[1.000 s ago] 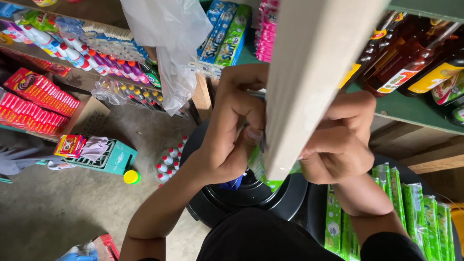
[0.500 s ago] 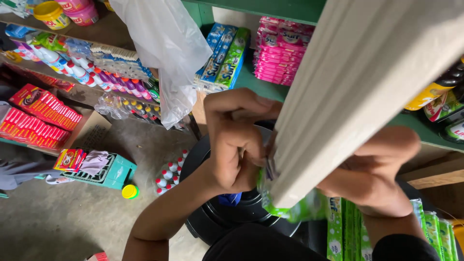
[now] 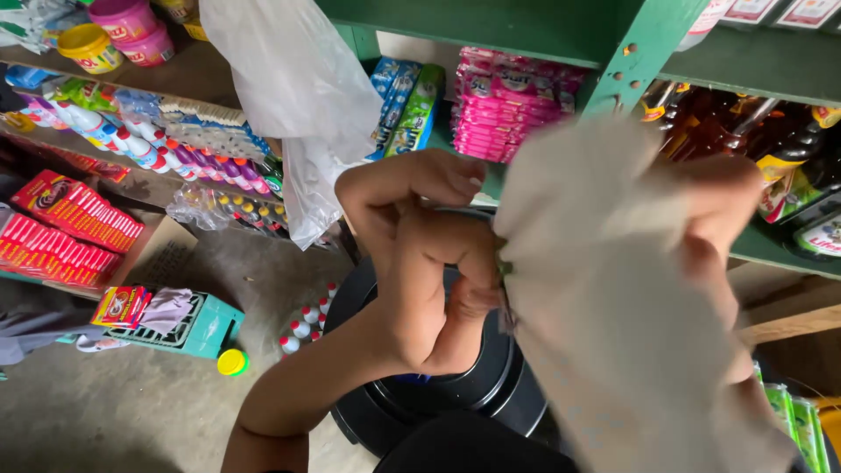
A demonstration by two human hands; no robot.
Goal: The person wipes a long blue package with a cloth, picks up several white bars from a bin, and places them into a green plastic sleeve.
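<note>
1. At frame centre, I see the left hand clenched, fingers curled tight against the edge of a pale blurred sheet. It pinches that edge together with a sliver of green packaging that shows at the pinch.
2. At 3 o'clock from the left hand, the right hand lies largely behind the same sheet. It appears to grip the sheet's far side, but I cannot tell how its fingers stand.
3. The pale blurred sheet runs from 1 o'clock down to 5 o'clock across the right half of the view, close to the camera, between both hands.
4. At 6 o'clock, under the left hand, sits a round black container.
5. At 11 o'clock hangs a clear plastic bag, well apart from the hands.
6. At 12 o'clock, pink packets are stacked on a green shelf; blue and green packets stand just beside them to the left.
7. At 2 o'clock, brown bottles stand on the shelf behind the right hand.
8. At 9 o'clock, red boxes lie stacked; a teal crate sits on the concrete floor near a yellow cap.
</note>
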